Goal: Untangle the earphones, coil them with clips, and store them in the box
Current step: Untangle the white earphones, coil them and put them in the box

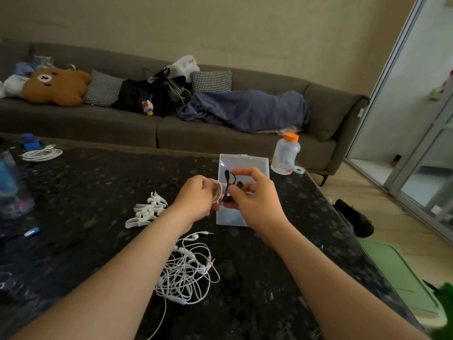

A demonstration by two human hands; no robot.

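My left hand (198, 195) grips a small coil of pale earphone cable (217, 191) above the dark table. My right hand (252, 192) pinches a black clip (229, 180) next to that coil, right over the clear plastic box (242, 161). The box lies open behind and under both hands. A tangle of white earphones (187, 273) with a jack plug lies on the table between my forearms. A heap of white clips (147, 209) sits to the left of my left hand.
A clear bottle with an orange cap (286, 153) stands at the table's far right edge. A coiled white cable (41, 154) and a blue item (30, 141) lie far left. A grey sofa (220, 133) runs behind the table.
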